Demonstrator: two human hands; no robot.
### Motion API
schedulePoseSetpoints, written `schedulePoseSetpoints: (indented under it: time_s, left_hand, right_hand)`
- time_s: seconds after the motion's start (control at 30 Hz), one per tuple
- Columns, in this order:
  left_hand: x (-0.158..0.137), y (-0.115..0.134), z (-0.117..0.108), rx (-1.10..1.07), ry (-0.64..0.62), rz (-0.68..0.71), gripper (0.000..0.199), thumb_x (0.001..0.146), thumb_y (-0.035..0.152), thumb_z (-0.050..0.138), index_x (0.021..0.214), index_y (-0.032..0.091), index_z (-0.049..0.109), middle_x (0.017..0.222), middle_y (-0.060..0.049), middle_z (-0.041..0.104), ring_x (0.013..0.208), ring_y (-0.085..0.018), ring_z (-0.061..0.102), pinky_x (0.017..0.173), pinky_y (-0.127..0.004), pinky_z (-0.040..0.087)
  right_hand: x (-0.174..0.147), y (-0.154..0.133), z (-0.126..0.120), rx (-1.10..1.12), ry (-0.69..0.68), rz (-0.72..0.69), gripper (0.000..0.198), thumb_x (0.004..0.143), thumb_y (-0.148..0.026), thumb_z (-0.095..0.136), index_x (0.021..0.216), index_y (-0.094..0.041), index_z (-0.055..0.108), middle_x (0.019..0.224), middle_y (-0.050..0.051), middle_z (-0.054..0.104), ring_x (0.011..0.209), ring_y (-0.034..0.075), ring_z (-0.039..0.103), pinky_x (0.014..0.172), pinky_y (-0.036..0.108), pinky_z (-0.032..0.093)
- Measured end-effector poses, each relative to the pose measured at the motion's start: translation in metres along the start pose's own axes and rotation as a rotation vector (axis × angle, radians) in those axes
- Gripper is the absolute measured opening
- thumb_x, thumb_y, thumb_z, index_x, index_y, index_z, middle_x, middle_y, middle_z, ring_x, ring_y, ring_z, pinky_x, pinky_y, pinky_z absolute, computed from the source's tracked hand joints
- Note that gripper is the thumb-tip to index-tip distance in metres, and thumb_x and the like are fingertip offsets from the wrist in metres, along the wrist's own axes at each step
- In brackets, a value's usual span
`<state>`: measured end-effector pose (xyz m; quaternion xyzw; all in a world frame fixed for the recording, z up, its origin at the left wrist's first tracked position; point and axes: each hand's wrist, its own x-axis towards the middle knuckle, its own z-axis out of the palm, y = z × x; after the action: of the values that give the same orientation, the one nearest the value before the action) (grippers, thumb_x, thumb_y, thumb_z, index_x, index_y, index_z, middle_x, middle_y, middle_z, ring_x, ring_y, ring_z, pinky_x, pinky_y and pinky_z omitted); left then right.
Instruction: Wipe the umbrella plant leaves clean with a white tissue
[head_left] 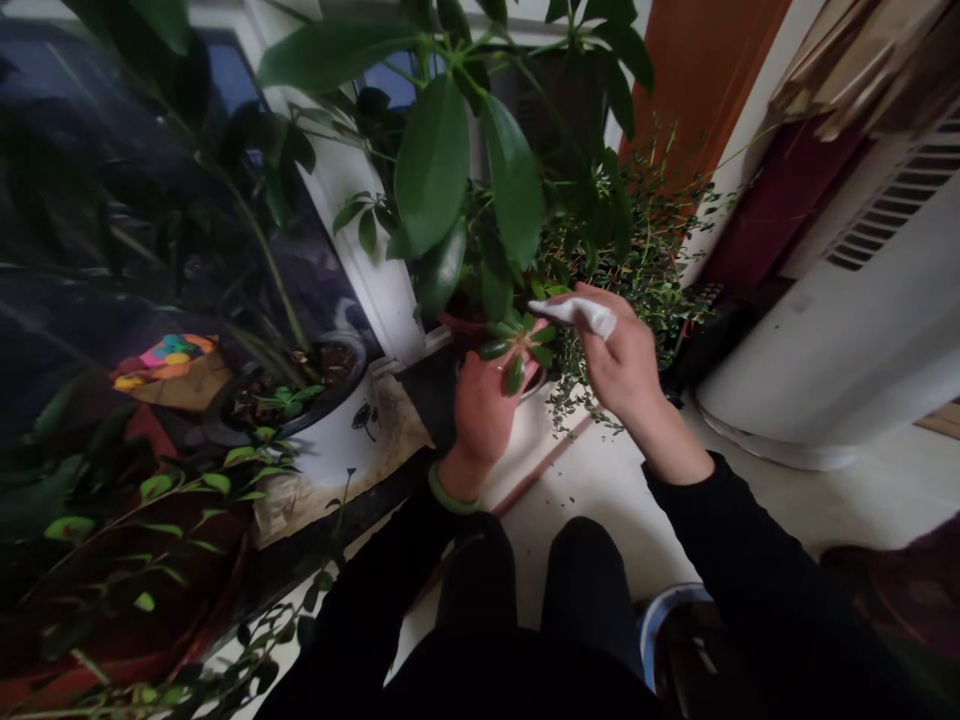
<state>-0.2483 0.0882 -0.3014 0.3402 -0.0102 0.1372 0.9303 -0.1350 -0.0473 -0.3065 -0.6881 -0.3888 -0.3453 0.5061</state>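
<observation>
My right hand (622, 355) is closed on a crumpled white tissue (585, 312), whose tip points left toward a potted plant. Against a small cluster of green leaves (521, 345), my left hand (484, 405) has its fingers curled behind and around it; the fingertips are partly hidden by the leaves. Large glossy leaves (431, 165) of the same kind of plant hang just above both hands. A reddish-brown pot rim (461, 322) shows behind the left hand.
To the left stands a white pot (337, 430) with a thick-stemmed plant, beside a box of colourful pieces (176, 365). A trailing plant (637, 240) spreads behind the right hand. A white cylindrical appliance (840, 330) is at right, and a blue-rimmed basin (667, 610) sits near my legs.
</observation>
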Motion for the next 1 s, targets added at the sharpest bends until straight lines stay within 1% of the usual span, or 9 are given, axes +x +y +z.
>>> schedulePoseSetpoints:
  time_s: [0.13,0.23,0.37,0.47,0.6,0.73,0.83,0.9,1.0]
  left_hand:
    - [0.005,0.007,0.002,0.040,-0.076,-0.003,0.056,0.112,0.048,0.026,0.103,0.021,0.075,0.123,-0.009,0.081,0.158,-0.027,0.054,0.137,-0.050,0.037]
    - [0.010,0.016,0.005,0.045,-0.099,-0.072,0.057,0.112,0.056,0.029,0.102,0.021,0.073,0.123,-0.009,0.079,0.157,-0.030,0.056,0.137,-0.051,0.038]
    - [0.015,0.027,0.011,-0.066,-0.182,-0.203,0.072,0.108,0.071,0.029,0.128,0.015,0.070,0.142,-0.014,0.073,0.163,-0.034,0.047,0.139,-0.053,0.036]
    - [0.020,0.033,0.014,-0.097,-0.184,-0.280,0.079,0.104,0.078,0.032,0.142,0.017,0.065,0.152,-0.012,0.069,0.166,-0.034,0.042,0.140,-0.054,0.034]
    - [0.022,0.032,0.016,-0.062,-0.219,-0.313,0.080,0.105,0.080,0.028,0.136,0.017,0.066,0.152,-0.011,0.070,0.168,-0.030,0.040,0.139,-0.051,0.038]
    - [0.019,0.027,0.014,-0.076,-0.253,-0.257,0.076,0.105,0.079,0.031,0.128,0.018,0.070,0.149,-0.010,0.071,0.165,-0.031,0.044,0.136,-0.053,0.042]
    - [0.019,0.023,0.006,-0.100,-0.202,-0.208,0.067,0.107,0.074,0.036,0.111,0.018,0.072,0.142,-0.011,0.075,0.162,-0.032,0.048,0.134,-0.053,0.044]
    - [0.021,0.022,0.000,-0.091,-0.184,-0.179,0.065,0.106,0.075,0.039,0.109,0.019,0.073,0.137,-0.011,0.077,0.160,-0.033,0.051,0.133,-0.053,0.045]
    - [0.024,0.020,-0.004,-0.017,-0.245,-0.186,0.074,0.100,0.083,0.041,0.118,0.019,0.074,0.135,-0.012,0.078,0.160,-0.035,0.051,0.132,-0.056,0.045]
  right_hand:
    - [0.001,-0.014,-0.008,0.123,0.223,0.132,0.040,0.110,-0.053,0.053,0.111,-0.027,0.083,0.117,0.008,0.083,0.113,0.027,0.076,0.113,0.049,0.057]
    - [-0.002,-0.027,-0.006,0.103,0.267,0.083,0.037,0.112,-0.048,0.050,0.120,-0.029,0.081,0.127,0.007,0.081,0.123,0.028,0.074,0.118,0.050,0.054]
    - [-0.007,-0.031,0.006,0.003,0.128,0.000,0.041,0.110,-0.045,0.049,0.141,-0.033,0.072,0.148,0.006,0.074,0.144,0.034,0.065,0.127,0.061,0.048]
    - [-0.013,-0.027,0.018,-0.058,0.023,-0.050,0.048,0.109,-0.037,0.047,0.153,-0.030,0.065,0.159,0.007,0.067,0.155,0.034,0.056,0.133,0.063,0.042]
    - [-0.024,-0.031,0.029,-0.161,-0.138,-0.106,0.060,0.107,-0.028,0.043,0.166,-0.023,0.050,0.173,0.011,0.051,0.166,0.032,0.042,0.137,0.062,0.036]
    - [-0.038,-0.043,0.032,-0.139,-0.194,-0.136,0.062,0.110,-0.027,0.037,0.172,-0.025,0.041,0.177,0.009,0.044,0.169,0.028,0.035,0.138,0.063,0.032]
    - [-0.045,-0.056,0.030,-0.014,-0.216,-0.164,0.059,0.113,-0.033,0.036,0.171,-0.028,0.043,0.176,0.007,0.047,0.169,0.027,0.036,0.139,0.062,0.032]
    - [-0.050,-0.065,0.027,0.113,-0.233,-0.138,0.054,0.114,-0.034,0.038,0.167,-0.031,0.051,0.172,0.006,0.053,0.166,0.026,0.041,0.139,0.059,0.034]
    - [-0.056,-0.074,0.017,0.332,-0.249,0.030,0.043,0.114,-0.039,0.045,0.149,-0.032,0.070,0.159,0.004,0.067,0.156,0.027,0.056,0.136,0.055,0.040]
